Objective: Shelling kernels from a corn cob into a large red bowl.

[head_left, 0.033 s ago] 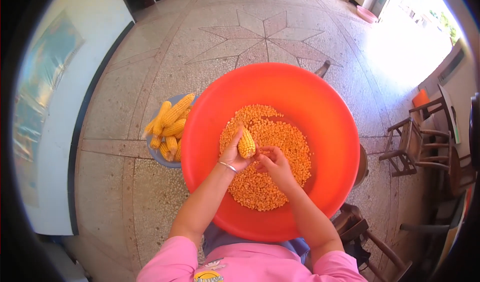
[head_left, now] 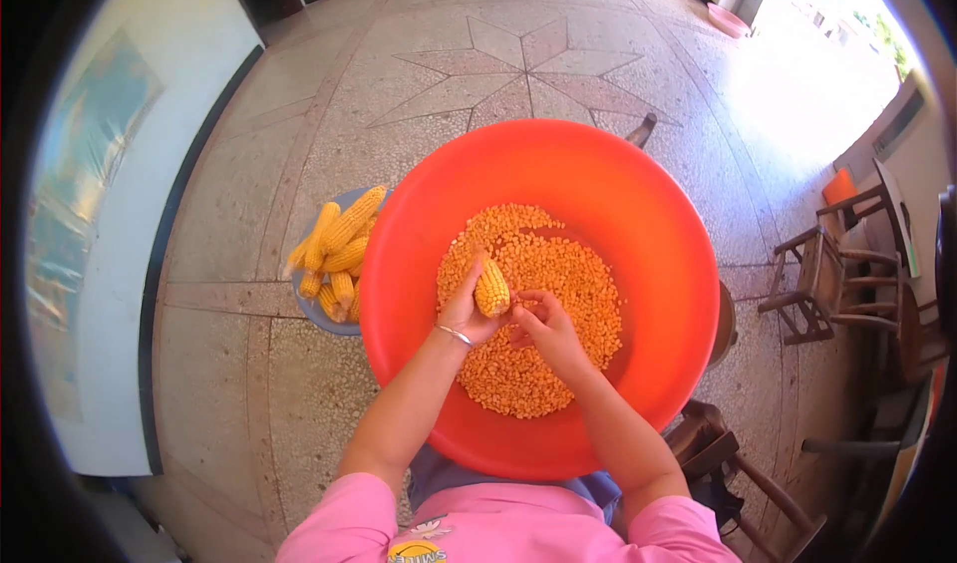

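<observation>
The speckled floor (head_left: 214, 214) spreads all round the red tub (head_left: 538, 154), with a pointed star (head_left: 528, 72) laid into it beyond the tub. A pale wall (head_left: 115, 374) with a dark strip along its foot stands well to the left of the tub. The tub is wide and round, and sits right in front of the person, whose pink shirt (head_left: 528, 538) shows at its near side. Wooden chairs (head_left: 819, 274) stand well off to its right. Loose yellow kernels (head_left: 528, 383) cover much of the tub's bottom. A blue bowl (head_left: 321, 318) is just beside the tub on the left, heaped with whole cobs (head_left: 349, 226). A pink basin (head_left: 728, 21) lies far beyond the tub, to the right.

The left hand (head_left: 462, 309) is over the tub's middle, its fingers closed round one ear (head_left: 491, 289), which is tilted and still largely full of grain. The right hand (head_left: 548, 329), also over the tub, has its fingers bent and its thumb and forefinger close together by the ear's lower end; whether they touch it or pinch anything, I cannot tell. A silvery bangle (head_left: 456, 335) circles the left wrist above the tub.
</observation>
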A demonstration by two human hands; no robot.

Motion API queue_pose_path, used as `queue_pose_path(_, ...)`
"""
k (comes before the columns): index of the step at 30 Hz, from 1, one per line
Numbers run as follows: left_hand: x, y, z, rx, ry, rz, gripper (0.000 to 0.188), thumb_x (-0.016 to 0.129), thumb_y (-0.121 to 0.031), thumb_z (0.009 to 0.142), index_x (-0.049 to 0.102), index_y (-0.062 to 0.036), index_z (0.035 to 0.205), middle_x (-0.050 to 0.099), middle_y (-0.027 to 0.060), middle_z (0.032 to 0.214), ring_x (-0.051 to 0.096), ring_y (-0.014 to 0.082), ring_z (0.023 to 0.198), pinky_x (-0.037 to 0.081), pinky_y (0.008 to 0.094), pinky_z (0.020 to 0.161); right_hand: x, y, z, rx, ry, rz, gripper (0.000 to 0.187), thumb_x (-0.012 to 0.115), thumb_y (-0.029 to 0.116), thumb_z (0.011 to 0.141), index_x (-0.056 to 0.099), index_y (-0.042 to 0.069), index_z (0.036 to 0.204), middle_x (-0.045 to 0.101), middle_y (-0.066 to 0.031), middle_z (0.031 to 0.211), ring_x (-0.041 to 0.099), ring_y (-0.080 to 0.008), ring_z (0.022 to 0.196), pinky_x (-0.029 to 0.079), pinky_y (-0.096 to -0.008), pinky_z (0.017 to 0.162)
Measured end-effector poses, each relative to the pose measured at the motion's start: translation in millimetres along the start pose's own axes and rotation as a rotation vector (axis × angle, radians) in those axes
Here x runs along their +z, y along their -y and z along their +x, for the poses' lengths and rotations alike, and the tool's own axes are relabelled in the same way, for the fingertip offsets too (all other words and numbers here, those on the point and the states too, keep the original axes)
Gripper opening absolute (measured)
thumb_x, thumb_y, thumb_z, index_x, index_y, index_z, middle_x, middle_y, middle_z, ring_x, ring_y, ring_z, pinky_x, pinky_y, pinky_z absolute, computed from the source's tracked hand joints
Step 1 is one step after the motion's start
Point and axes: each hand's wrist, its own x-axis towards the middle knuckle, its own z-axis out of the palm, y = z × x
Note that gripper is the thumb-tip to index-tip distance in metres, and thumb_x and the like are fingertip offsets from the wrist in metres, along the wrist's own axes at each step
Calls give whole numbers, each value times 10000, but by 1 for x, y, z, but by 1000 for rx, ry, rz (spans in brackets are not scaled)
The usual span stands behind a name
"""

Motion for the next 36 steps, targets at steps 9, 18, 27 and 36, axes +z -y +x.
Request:
queue_pose_path(9,-15,35,-3,-38,-41,151,467,450,-488,899,499,-77,1116,581,91,909,570,208,761,472,333,644,-10,-14,-11,245,32,80,430,501,133,880,258,56,1227,548,-90,812,559,-168,634,516,-316,562)
queue_pose_path(18,-14,36,-4,-52,-119,108,451,473,-450,901,507,-34,1071,592,127,880,582,240,759,483,368,651,-12,-28,-12,155,39,95,442,416,9,788,322,61,1218,545,-90,791,566,-179,644,519,-332,560)
queue_pose_path(27,-13,31,-6,-45,8,108,447,394,-464,926,487,-54,1077,581,111,909,563,239,776,468,383,651,-10,-22,-13,159,65,160,446,526,206,884,306,40,1235,555,-101,818,570,-174,686,505,-319,604)
queue_pose_path(36,-34,36,2,1,-16,393,389,415,-437,928,459,-111,1136,580,78,872,565,210,687,464,348,549,-6,-32,-11,259,9,160,425,443,110,845,281,26,1229,548,-101,750,548,-162,584,499,-299,540)
